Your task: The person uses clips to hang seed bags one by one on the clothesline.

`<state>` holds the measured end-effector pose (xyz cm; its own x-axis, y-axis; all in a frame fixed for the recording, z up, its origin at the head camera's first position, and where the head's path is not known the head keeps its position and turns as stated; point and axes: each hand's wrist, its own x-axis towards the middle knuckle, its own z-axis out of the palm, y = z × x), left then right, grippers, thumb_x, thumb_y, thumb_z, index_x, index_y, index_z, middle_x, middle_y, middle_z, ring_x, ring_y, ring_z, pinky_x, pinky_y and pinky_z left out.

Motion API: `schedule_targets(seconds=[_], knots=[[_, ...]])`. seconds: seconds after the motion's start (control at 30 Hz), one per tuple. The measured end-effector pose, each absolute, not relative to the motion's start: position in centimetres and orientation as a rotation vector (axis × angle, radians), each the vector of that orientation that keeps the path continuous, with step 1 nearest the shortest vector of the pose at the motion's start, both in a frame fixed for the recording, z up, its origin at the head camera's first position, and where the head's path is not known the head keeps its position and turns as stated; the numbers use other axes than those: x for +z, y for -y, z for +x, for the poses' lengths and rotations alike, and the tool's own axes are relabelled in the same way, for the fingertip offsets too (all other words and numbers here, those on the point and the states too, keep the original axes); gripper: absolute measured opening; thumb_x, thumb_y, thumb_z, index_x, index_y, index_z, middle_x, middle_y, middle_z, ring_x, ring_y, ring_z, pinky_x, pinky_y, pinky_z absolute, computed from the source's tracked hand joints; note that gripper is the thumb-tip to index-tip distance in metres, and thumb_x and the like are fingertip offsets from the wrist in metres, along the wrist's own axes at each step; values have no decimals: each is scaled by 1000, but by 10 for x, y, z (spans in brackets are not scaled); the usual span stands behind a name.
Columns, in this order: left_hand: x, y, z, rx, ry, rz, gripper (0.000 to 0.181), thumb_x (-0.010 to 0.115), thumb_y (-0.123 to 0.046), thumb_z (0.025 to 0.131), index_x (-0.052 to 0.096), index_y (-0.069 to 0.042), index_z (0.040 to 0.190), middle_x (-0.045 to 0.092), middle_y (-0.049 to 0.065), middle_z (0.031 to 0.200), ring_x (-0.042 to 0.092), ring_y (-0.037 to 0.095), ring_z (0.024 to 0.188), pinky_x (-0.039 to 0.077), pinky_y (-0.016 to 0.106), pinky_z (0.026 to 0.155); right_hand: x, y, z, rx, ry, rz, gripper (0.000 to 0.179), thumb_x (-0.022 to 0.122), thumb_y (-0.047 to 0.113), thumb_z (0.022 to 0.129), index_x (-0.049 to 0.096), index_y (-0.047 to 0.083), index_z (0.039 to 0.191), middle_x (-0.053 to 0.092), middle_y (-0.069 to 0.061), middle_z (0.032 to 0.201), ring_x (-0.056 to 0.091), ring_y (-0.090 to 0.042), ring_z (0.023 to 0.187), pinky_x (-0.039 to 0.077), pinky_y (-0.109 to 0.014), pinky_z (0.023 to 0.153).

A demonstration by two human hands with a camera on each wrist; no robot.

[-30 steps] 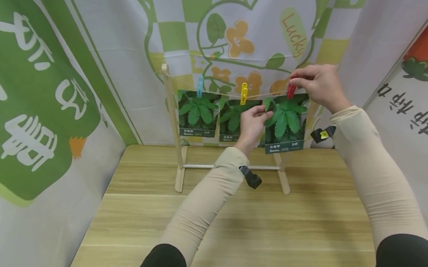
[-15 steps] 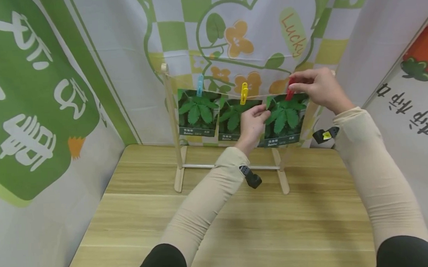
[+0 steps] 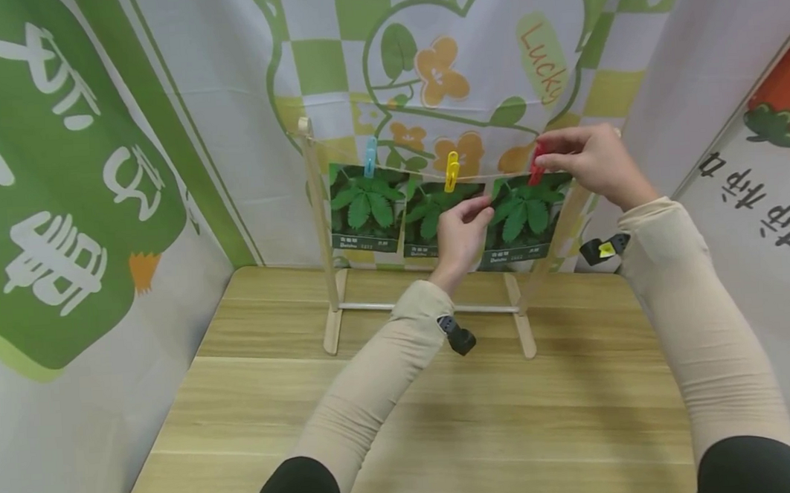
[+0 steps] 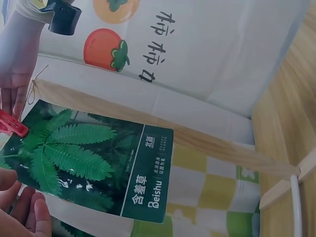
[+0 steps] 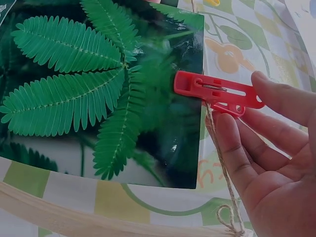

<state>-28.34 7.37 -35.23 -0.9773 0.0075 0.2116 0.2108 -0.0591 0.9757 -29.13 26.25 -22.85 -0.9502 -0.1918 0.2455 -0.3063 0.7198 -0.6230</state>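
Observation:
My right hand (image 3: 595, 161) pinches the handles of a red clothespin (image 5: 219, 91) between thumb and fingers. The clothespin's other end sits over the twine line (image 5: 219, 148) and the top edge of the right-hand plant card (image 4: 94, 158). This card shows a green fern-like leaf with white lettering along its bottom. Close to its left edge is my left hand (image 3: 462, 239), fingers loosely bent; contact with the edge is hard to tell. Two similar cards hang to the left: one card (image 3: 364, 211) under a blue clothespin (image 3: 370, 157), another (image 3: 422, 219) under a yellow clothespin (image 3: 452, 172).
A wooden stand with a left post (image 3: 317, 213) and a pale crossbar (image 3: 364, 306) carries the line. It stands on the wood-grain table (image 3: 444, 422), near the back. Patterned cloth (image 3: 325, 71) hangs close behind, and printed panels (image 3: 50, 183) flank the table.
The right card's lower edge has swung backward and up in view. My left hand has drawn slightly left and down from it. My right hand stays at the red clothespin.

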Motion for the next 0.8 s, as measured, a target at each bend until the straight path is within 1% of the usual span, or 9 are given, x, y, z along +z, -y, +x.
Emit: schedule_targets(seconds=[0.17, 0.33, 0.47, 0.67, 0.8], knots=[[-353, -67, -280, -2160, 2035, -302, 25, 65, -11, 93, 70, -4, 117, 71, 12, 115, 67, 22, 103, 53, 19, 81, -230, -261, -291, 1098, 2723, 406, 46, 69, 27, 91, 62, -1, 127, 70, 17, 93, 62, 9, 77, 48, -7, 69], [-356, -61, -278, -2160, 2020, -348, 25, 64, -11, 94, 68, -5, 118, 70, 11, 118, 67, 22, 105, 54, 22, 85, -232, -260, -290, 1129, 2695, 404, 47, 71, 27, 90, 63, -1, 126, 69, 22, 89, 63, 7, 77, 50, -10, 69], [-357, -55, -278, -2159, 2005, -363, 25, 64, -12, 94, 68, -4, 118, 70, 12, 118, 66, 23, 105, 54, 23, 86, -233, -260, -289, 1155, 2670, 414, 46, 72, 26, 89, 63, -1, 126, 68, 23, 88, 64, 5, 76, 50, -11, 68], [-359, -48, -277, -2128, 2039, -396, 27, 64, -14, 95, 67, -5, 120, 69, 11, 121, 66, 22, 107, 53, 22, 87, -236, -261, -284, 1166, 2576, 415, 40, 72, 20, 89, 65, -1, 123, 69, 19, 93, 63, 6, 75, 51, -10, 68], [-358, -40, -277, -2114, 2031, -419, 28, 63, -15, 96, 66, -4, 121, 68, 12, 122, 65, 23, 109, 53, 22, 90, -239, -258, -282, 1170, 2491, 418, 37, 72, 17, 89, 66, -3, 119, 66, 23, 89, 62, 7, 75, 49, -7, 68]])
